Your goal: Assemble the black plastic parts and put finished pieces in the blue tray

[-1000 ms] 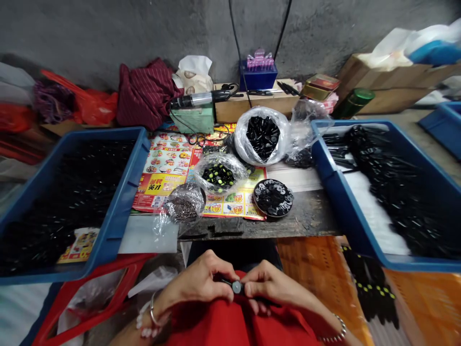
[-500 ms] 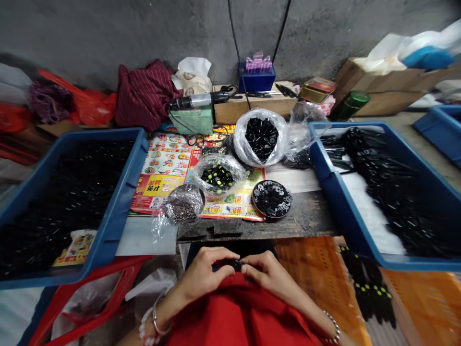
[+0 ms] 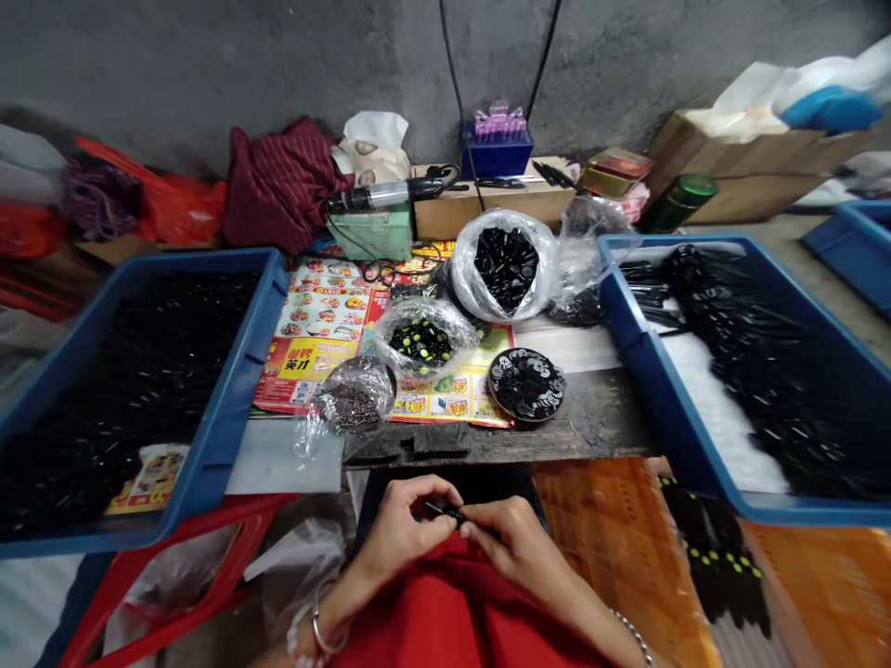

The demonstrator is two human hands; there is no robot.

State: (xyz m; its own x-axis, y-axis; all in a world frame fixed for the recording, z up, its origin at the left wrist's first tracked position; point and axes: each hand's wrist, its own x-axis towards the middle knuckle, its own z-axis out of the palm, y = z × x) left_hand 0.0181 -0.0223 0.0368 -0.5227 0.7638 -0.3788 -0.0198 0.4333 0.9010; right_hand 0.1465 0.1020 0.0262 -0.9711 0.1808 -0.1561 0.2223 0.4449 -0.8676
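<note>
Close to my lap, just below the bench edge, my left hand pinches a slim black plastic part between thumb and forefinger. The fingers of my right hand are closed on the near end of the same part, and both hands almost touch. Much of the piece is hidden by the fingers, so its exact kind is unclear. Straight ahead on the bench are a dish of black round discs, a plastic bag of black pieces with yellow-green dots, and a plastic-lined bowl of small metal bits.
A blue tray full of black parts flanks the left; another blue tray stands right. Behind are a bag of black pieces, a rotary hand tool and scissors. An orange crate sits low at right.
The black part has turned in my fingers, and its slim length now shows between the hands. My right hand has shifted slightly left and down; the bench things stay put.
</note>
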